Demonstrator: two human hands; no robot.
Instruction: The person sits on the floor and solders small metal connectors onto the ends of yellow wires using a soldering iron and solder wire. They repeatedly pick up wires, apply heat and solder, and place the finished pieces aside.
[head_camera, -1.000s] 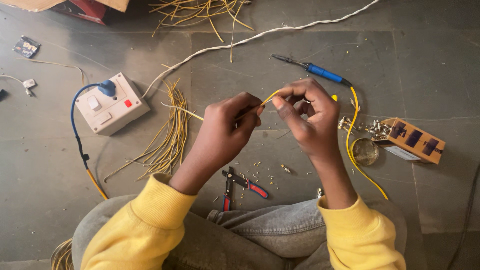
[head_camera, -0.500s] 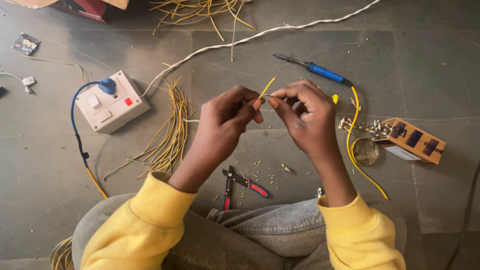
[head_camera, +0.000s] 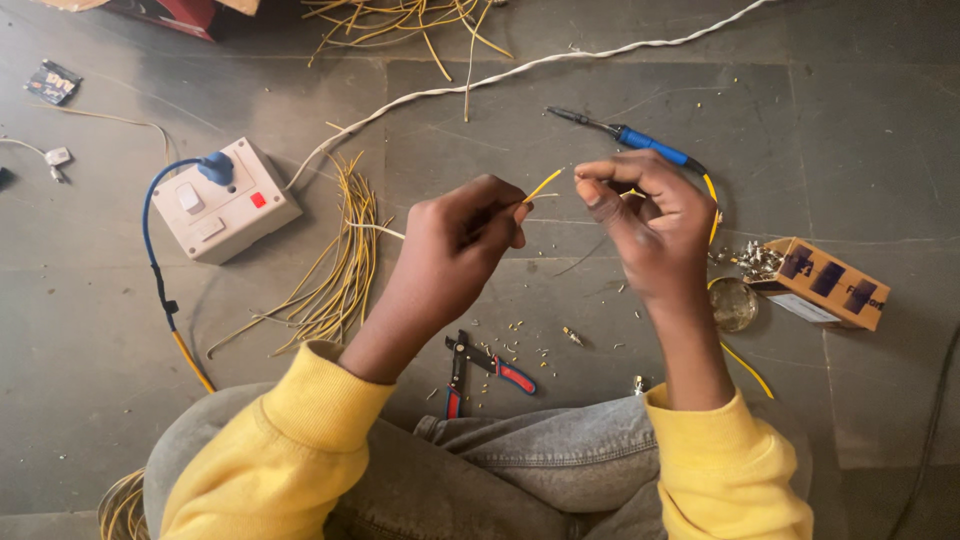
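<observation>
A short yellow wire piece (head_camera: 543, 185) is pinched between the fingertips of the left hand (head_camera: 462, 232), which is closed around it above the grey floor (head_camera: 120, 330); its free end points up and to the right. The right hand (head_camera: 645, 222) is seen just to the right of it, with thumb and forefinger pressed together — whether something thin is gripped there cannot be told. Compared with the earlier pictures, the two hands have been drawn apart: a second ago they were touching over the wire, half a second ago they were nearly together, and now a clear gap is seen between them, the wire staying with the left hand.

Nothing else has been moved. On the far left a white switch box (head_camera: 222, 201) with a blue plug is found, and beside it, to the right, a bundle of yellow wires (head_camera: 335, 270) is spread. A blue-handled soldering iron (head_camera: 630, 137) lies on the far side of the right hand. On the right a small brown cardboard box (head_camera: 822, 283) is placed, with small metal parts and a round lid (head_camera: 733, 304) just beside it. Near the knees, between the yellow sleeves — a red-handled wire stripper (head_camera: 478, 368) lies among small wire scraps.
</observation>
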